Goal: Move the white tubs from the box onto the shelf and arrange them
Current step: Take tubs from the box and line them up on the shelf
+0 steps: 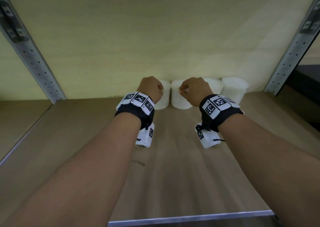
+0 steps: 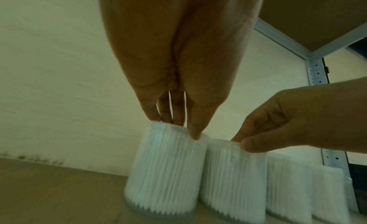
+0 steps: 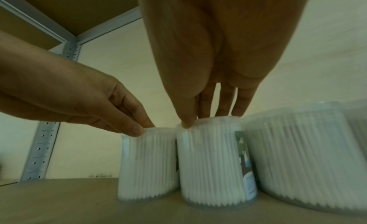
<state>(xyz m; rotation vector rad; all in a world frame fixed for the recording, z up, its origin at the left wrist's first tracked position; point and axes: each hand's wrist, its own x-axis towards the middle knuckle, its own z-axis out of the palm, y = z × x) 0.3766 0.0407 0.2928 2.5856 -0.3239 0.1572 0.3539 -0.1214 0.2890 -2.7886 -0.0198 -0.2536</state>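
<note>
- Both forearms reach forward side by side over the wooden shelf (image 1: 173,174), wrists level, each wearing a black band with black-and-white coded tags.
- The left hand (image 1: 151,88) hangs knuckles-up over the leftmost tub (image 2: 164,172), at the left end of a row of four white tubs standing upright at the back of the shelf against the pale wall (image 1: 155,27).
- In the left wrist view the left hand's fingers (image 2: 195,130) point straight down and pinch the tub's top rim, thumb on the near edge, the other fingertips on the far edge.
- The right hand (image 1: 194,89) is posed the same way over the second tub (image 3: 212,164), which stands just beside the leftmost tub, their sides about touching.
- In the right wrist view the right hand's fingers (image 3: 186,119) pinch this tub's top edge, thumb at the front, the others lined close together behind; a small printed label (image 3: 245,161) shows on its side.
- The third tub (image 3: 301,161) and fourth tub (image 1: 233,90) stand to the right in the same row, untouched.
- Perforated metal uprights (image 1: 31,57) frame the shelf on either side.
</note>
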